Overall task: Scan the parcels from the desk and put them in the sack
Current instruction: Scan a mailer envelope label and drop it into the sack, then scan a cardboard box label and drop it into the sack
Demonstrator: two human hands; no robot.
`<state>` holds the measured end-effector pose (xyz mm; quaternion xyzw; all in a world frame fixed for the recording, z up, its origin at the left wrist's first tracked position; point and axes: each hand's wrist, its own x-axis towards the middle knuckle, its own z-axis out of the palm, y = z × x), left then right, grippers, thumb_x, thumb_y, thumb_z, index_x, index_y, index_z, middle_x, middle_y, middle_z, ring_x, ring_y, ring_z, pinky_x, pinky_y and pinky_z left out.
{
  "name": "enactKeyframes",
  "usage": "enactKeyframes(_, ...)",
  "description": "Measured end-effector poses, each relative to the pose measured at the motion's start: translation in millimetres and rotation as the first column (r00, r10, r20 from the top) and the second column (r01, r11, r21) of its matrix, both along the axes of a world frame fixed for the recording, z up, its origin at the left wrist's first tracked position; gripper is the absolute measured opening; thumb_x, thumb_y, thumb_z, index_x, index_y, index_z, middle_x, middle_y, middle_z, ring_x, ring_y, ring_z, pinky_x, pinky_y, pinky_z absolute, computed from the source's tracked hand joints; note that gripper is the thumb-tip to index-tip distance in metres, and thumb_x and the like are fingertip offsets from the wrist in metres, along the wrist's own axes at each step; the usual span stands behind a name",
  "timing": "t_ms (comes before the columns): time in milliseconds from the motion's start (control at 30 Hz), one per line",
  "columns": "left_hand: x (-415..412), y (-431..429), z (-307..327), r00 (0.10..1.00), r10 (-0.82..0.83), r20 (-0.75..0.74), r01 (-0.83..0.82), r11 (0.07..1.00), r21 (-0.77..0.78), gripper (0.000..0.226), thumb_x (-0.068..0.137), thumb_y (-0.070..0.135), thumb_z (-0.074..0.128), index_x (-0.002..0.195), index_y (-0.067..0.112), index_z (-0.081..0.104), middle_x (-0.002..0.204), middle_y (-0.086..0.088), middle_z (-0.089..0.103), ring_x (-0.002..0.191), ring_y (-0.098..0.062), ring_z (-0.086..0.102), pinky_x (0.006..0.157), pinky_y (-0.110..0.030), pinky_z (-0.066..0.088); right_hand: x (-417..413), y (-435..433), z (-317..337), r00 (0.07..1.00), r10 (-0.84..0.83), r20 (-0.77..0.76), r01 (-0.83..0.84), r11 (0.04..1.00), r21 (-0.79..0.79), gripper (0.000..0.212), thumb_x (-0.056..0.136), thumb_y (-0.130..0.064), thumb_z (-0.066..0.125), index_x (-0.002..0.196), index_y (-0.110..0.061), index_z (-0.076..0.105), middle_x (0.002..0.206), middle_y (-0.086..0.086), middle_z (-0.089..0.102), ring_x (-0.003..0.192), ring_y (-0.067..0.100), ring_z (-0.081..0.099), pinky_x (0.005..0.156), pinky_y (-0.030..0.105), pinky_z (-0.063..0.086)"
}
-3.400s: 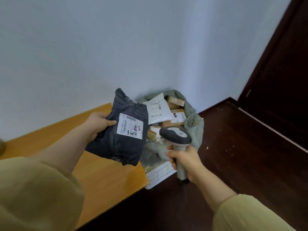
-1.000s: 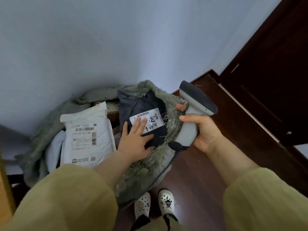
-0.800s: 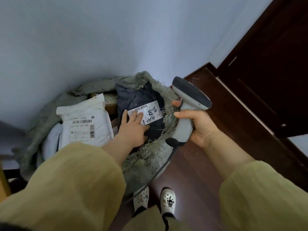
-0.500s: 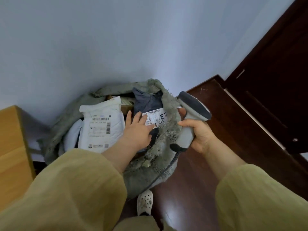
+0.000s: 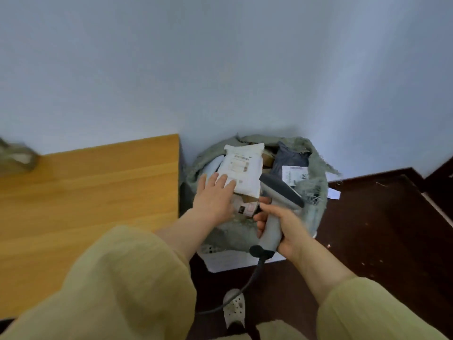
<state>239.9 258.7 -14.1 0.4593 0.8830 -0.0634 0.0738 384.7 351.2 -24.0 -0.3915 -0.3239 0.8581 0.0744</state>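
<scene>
One dark parcel (image 5: 289,159) now lies in the sack (image 5: 317,170), right of centre, just released. My left hand (image 5: 213,200), fingers straight, has shifted onto the white parcel (image 5: 245,168); my right hand (image 5: 284,224) grips the scanner (image 5: 279,192). Next, I judge: back to the desk (image 5: 98,192), centre left.

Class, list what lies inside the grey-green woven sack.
Seen: a white padded mailer, a dark grey plastic parcel with a white label, a brown cardboard box between them. Anything beneath is covered.
</scene>
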Motion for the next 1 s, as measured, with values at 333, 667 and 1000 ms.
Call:
enactKeyframes(333, -35.9, -245.5, 72.9, 0.793, 0.595, 0.133, -0.610, 0.772, 0.182, 0.070, 0.097, 0.033, 0.050, 0.152, 0.014, 0.012, 0.155, -0.009, 0.018, 0.139, -0.029, 0.027, 0.108, -0.041, 0.035, -87.4, -188.1, 61.4, 0.889, 0.450, -0.087, -0.445, 0.893, 0.065, 0.006, 0.086, -0.003, 0.063, 0.083, -0.007, 0.060, 0.055, 0.005, 0.053, 0.040, 0.014, 0.047, 0.046, 0.025, 0.044)
enactKeyframes(667, -109.6, -468.8, 98.5, 0.587, 0.789, 0.180, -0.801, 0.534, 0.273, 0.070, 0.096, 0.034, 0.050, 0.152, 0.014, 0.013, 0.152, -0.010, 0.024, 0.135, -0.028, 0.033, 0.102, -0.039, 0.040, -209.0, -382.5, 98.2, 0.796, 0.587, -0.148, -0.583, 0.809, 0.077, 0.008, 0.086, -0.001, 0.063, 0.081, -0.006, 0.059, 0.056, 0.005, 0.054, 0.042, 0.013, 0.048, 0.046, 0.025, 0.045)
enactKeyframes(1000, -236.3, -586.5, 102.4, 0.592, 0.787, 0.174, -0.795, 0.533, 0.289, 0.070, 0.094, 0.032, 0.054, 0.150, 0.014, 0.017, 0.147, -0.010, 0.034, 0.131, -0.028, 0.038, 0.100, -0.040, 0.043, -337.1, -488.9, 105.3, 0.846, 0.505, -0.171, -0.520, 0.853, -0.052, 0.010, 0.086, -0.003, 0.062, 0.080, -0.008, 0.056, 0.056, 0.003, 0.054, 0.041, 0.011, 0.048, 0.044, 0.023, 0.045)
